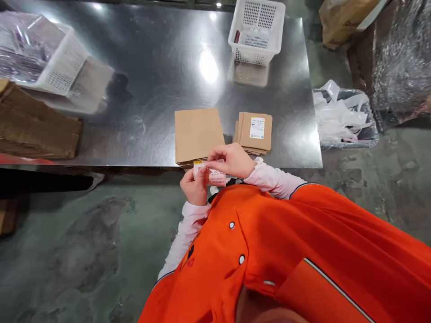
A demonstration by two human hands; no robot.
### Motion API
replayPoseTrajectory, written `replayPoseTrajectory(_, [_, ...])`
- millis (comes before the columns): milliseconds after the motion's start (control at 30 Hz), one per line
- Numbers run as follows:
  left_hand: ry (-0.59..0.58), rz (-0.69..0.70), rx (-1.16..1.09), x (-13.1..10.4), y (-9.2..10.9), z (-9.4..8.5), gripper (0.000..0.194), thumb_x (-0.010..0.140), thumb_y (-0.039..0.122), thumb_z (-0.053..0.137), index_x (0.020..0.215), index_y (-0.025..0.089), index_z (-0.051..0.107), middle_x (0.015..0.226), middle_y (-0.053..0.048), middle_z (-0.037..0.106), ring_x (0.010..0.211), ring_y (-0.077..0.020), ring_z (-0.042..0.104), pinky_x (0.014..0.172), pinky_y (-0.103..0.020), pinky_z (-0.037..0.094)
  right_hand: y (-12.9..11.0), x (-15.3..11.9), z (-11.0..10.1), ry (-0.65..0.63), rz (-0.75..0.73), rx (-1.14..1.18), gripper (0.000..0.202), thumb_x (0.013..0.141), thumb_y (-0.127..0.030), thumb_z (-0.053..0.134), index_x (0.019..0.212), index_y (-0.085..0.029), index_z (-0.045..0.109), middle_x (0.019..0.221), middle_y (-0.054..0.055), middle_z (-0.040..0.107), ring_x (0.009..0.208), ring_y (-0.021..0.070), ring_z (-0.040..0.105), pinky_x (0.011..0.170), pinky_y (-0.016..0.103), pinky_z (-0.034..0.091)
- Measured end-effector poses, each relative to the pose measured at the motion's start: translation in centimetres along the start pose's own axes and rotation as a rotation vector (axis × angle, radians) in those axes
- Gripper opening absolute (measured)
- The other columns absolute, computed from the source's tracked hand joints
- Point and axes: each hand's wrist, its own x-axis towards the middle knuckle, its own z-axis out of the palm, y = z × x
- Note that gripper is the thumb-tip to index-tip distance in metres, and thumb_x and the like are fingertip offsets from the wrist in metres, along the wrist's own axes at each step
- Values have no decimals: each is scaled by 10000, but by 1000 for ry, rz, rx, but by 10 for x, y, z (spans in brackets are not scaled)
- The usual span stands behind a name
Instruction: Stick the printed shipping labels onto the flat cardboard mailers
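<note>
Close to my body, both hands are on a printed label (pixel 215 178) with a yellow strip at its top left. My left hand (pixel 195 186) pinches its left end between thumb and fingers. Across the top edge, my right hand (pixel 234 160) closes its fingertips on the label. Just beyond my hands lies a stack of plain brown cardboard pieces (pixel 198 132) at the table's front edge. To its right sits a smaller stack of brown cardboard pieces (pixel 247 143), and its top piece bears a white label (pixel 257 128).
A white perforated basket (pixel 257 56) stands at the back right of the metal table (pixel 151 89). At left are a basket (pixel 63 67) of clear plastic packages and a cardboard box (pixel 37 123). A bin (pixel 365 142) of white scraps sits past the right edge.
</note>
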Motion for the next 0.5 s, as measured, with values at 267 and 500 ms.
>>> replayPoseTrajectory(267, [-430,-447,-35,1,-13,-6,515,439,403,943,824,132,734,851,-107,771,762,-259,710,741,-395,577,35,49,-14,141,-19,-16,154,745,-296,773,714,-158,711,961,51,689,924,188,630,894,338,478])
replayPoseTrajectory(500, [-359,-570,-103,0,-17,-31,654,448,465,957,950,130,707,1014,-149,773,922,-313,733,846,-449,588,85,168,-20,60,281,-35,216,736,-315,769,797,-110,740,704,27,683,722,159,639,752,292,522])
